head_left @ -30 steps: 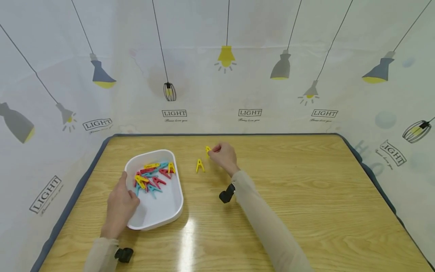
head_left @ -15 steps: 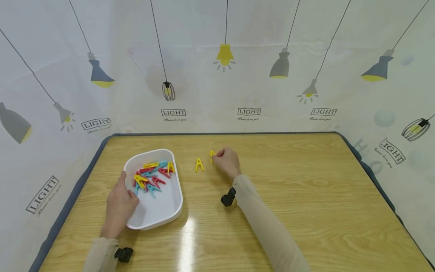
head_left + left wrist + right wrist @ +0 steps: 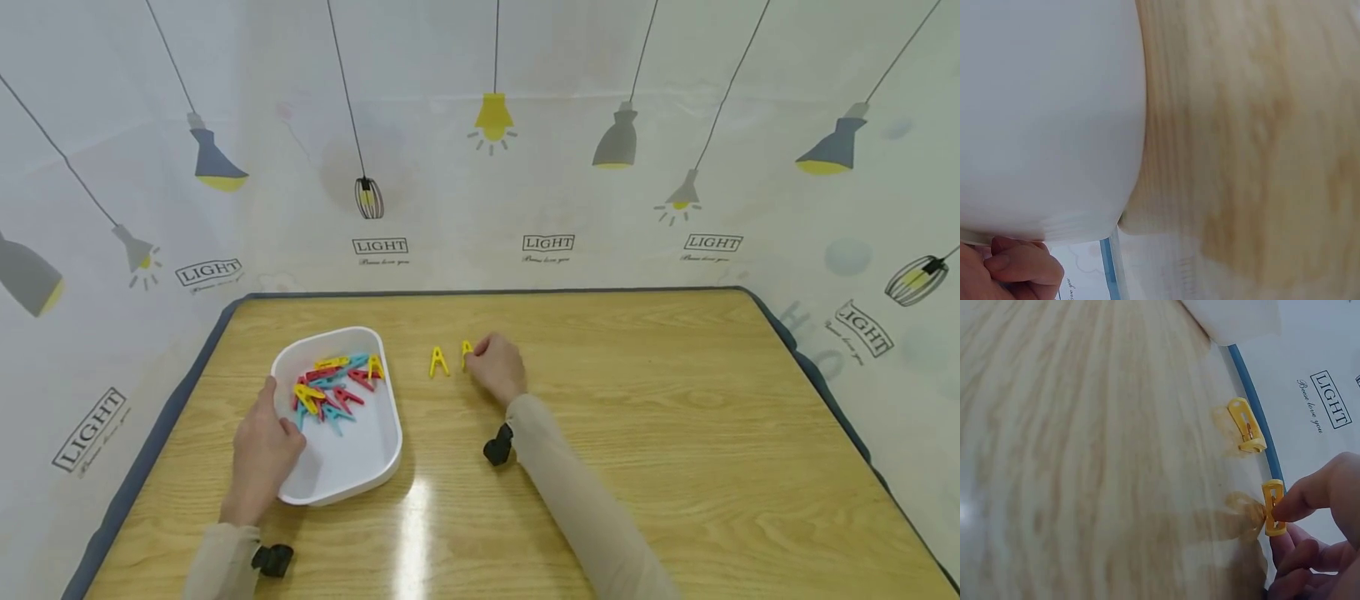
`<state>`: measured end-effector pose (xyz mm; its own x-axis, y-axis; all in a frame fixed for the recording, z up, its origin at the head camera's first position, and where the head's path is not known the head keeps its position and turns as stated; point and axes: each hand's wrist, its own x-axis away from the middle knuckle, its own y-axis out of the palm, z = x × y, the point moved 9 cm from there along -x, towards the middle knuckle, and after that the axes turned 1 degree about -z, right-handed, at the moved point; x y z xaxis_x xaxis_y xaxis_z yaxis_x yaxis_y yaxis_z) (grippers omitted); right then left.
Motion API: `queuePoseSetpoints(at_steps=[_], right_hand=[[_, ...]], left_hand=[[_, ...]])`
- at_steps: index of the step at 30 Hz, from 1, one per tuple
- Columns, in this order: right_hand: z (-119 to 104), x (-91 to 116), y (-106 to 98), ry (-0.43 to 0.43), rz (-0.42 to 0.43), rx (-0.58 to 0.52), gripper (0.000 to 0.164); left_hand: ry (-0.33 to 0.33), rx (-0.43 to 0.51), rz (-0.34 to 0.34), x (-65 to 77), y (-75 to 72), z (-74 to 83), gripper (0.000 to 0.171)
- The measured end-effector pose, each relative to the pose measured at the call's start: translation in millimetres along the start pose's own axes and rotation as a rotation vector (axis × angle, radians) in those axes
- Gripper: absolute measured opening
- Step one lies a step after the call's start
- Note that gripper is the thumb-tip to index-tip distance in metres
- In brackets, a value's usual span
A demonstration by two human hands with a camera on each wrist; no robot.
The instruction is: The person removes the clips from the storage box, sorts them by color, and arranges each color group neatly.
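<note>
My left hand (image 3: 264,450) grips the left rim of a white plastic tray (image 3: 337,467), thumb over the edge. Inside it lie several yellow, red and blue clothespins, heaped toward the far end. To the right of the tray, one yellow clothespin (image 3: 438,362) stands on the table. My right hand (image 3: 498,367) pinches a second yellow clothespin (image 3: 1275,507) between thumb and fingers, just right of the first and apart from it. In the left wrist view, the tray's outer wall (image 3: 1054,112) fills the left side, and curled fingers (image 3: 1025,265) hold its rim.
The wooden table (image 3: 675,433) has a dark blue edge (image 3: 600,290) along its far side. Behind it hangs a pale sheet (image 3: 435,167) printed with lamps. A black wrist camera (image 3: 498,446) sits under the right sleeve, another (image 3: 273,561) by the left.
My right hand, holding the yellow clothespin, has shifted slightly toward me and settled in line with the standing one. My left hand stays on the tray.
</note>
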<state>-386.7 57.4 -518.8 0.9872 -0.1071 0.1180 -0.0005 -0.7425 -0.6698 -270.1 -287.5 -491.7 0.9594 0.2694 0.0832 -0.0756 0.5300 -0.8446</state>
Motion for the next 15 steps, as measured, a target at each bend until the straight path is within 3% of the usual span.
queuePoseSetpoints(at_steps=[15], right_hand=[[-0.7,2.7,4.1,-0.056,-0.002,0.040,0.017]], left_hand=[[-0.014,0.023,-0.011,-0.9,-0.8,0.4,0.082]])
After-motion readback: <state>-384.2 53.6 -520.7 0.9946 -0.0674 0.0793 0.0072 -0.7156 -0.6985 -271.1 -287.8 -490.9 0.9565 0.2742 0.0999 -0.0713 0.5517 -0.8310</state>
